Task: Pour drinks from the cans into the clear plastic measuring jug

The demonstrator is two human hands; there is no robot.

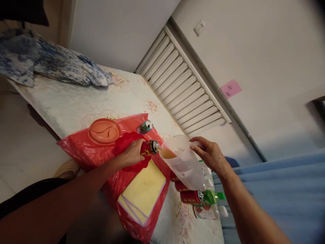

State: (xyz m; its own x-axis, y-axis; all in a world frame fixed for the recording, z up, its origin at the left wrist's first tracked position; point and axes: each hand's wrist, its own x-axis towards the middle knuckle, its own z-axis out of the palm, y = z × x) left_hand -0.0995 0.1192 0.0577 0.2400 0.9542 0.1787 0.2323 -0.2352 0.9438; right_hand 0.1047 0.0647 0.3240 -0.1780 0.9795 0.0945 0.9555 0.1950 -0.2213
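Note:
My left hand [133, 153] is wrapped round a red drink can [149, 148] with an opened top. My right hand [213, 155] grips the handle of a translucent plastic pitcher [186, 171]. The pitcher is tilted, its rim close against the can's top. Amber liquid [168, 153] shows inside the pitcher at the rim beside the can; which way it flows, I cannot tell. Under the can, a bright red item [126, 139] is partly hidden by my left hand. Close by stands a small opened green can [145, 127].
A red plastic bag [81, 150] lies on the flowered tablecloth [134, 98], under an orange round lid [104, 131] and folded yellow cloths [146, 186]. Red cans [190, 196], a green bottle [210, 197] and clear bottles stand beyond the pitcher. Blue-white fabric [61, 62] lies at the far end.

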